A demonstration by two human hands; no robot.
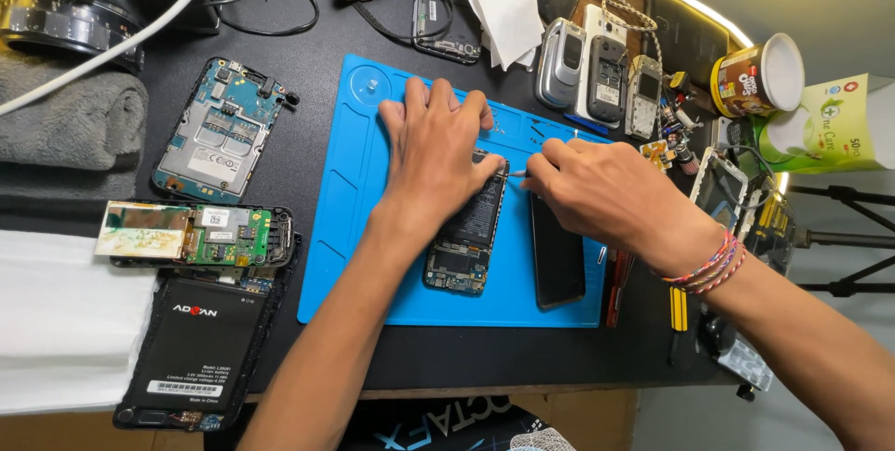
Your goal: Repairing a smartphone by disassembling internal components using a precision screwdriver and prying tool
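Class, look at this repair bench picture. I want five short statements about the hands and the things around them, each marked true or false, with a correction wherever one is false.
1. The left hand presses on an opened phone lying on a blue mat. True.
2. The right hand is bare at the wrist. False: it wears coloured thread bracelets.
3. A black back cover lies on the mat beside the opened phone. True.
4. The mat is red. False: it is blue.
5. The right hand holds a thin tool at the phone's edge. True.
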